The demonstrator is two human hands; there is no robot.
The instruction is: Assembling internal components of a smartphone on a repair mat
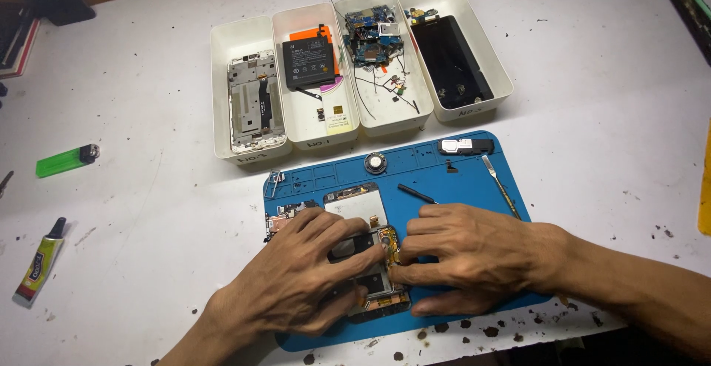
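Note:
An opened phone [364, 210] with its back off lies on a blue work mat [459, 181]. My left hand [296, 277] rests on the phone's left and middle part, fingers spread and pressing on it. From the right, my right hand [466, 251] has its fingertips touching the phone's gold-coloured right edge near the middle. Both hands hide the lower half of the phone. I cannot tell if a small part is pinched between the fingers.
On the mat lie a black screwdriver [417, 193], a metal pry tool [501, 185], a round speaker part [375, 162] and a black module [465, 145]. Four white bins [222, 62] behind hold phone parts. A green lighter [65, 161] and a glue tube [41, 262] lie at the left.

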